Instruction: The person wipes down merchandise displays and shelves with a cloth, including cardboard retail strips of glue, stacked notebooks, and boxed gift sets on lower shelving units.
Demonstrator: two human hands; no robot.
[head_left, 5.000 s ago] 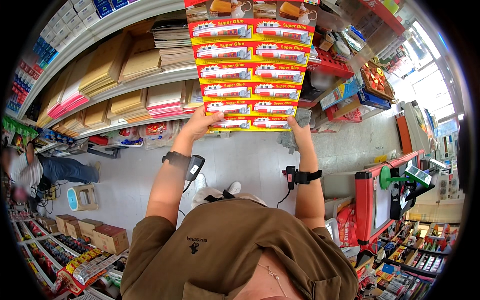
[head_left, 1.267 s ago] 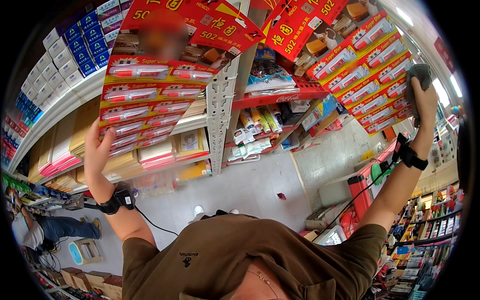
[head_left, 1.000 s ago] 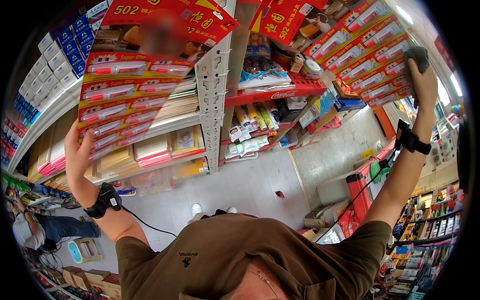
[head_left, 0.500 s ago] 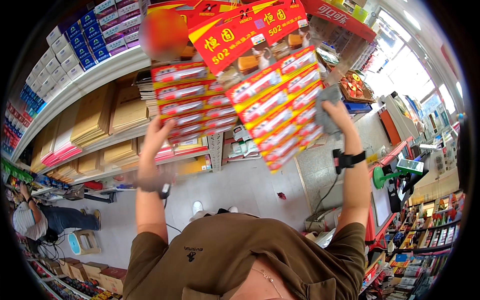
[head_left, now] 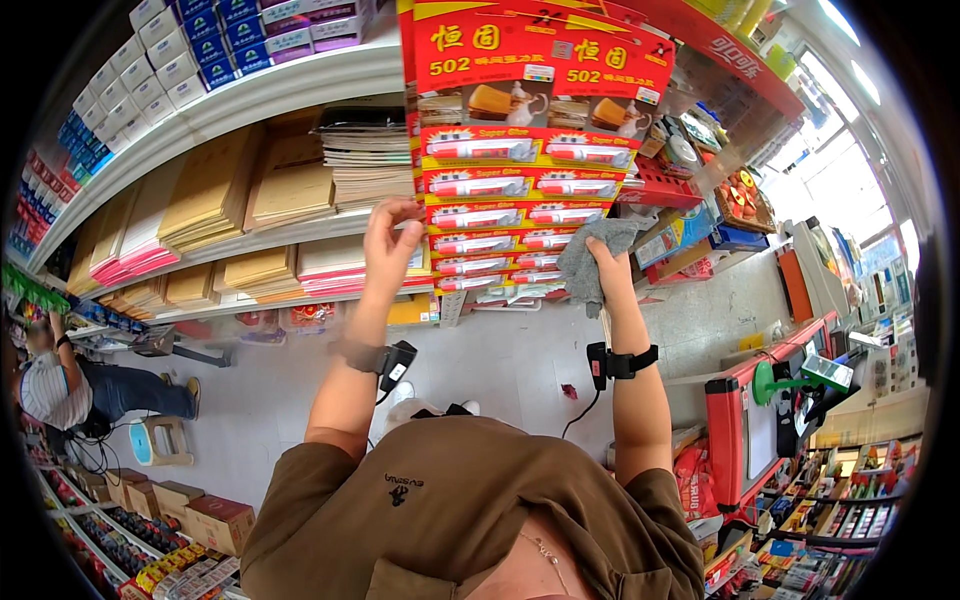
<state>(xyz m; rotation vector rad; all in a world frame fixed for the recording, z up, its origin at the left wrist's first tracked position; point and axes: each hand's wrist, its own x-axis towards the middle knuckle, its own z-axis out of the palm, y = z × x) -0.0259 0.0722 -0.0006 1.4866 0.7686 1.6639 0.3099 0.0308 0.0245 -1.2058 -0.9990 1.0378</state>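
Observation:
Red and yellow cards of super glue tubes [head_left: 530,185] hang before me, one behind another, with the front card facing me. Along their left edge is my left hand [head_left: 392,238], its fingers loosely bent and thumb apart, with nothing visible in it. Whether its fingertips touch the cards I cannot tell. A grey cloth [head_left: 592,262] is gripped in my right hand [head_left: 613,275], thumb on top, against the lower right of the front card. Part of that card is hidden behind the cloth.
Stacked brown envelopes [head_left: 205,205] and small boxes [head_left: 225,45] fill the shelves at left. A person [head_left: 60,385] works at the far left near a stool [head_left: 160,440]. At right stand a basket of red items [head_left: 742,200] and a red-edged counter [head_left: 728,440].
The front glue card has swung from a tilt to nearly straight, now overlapping those behind. My right hand has moved left with the cloth; my left hand has moved right and slightly up.

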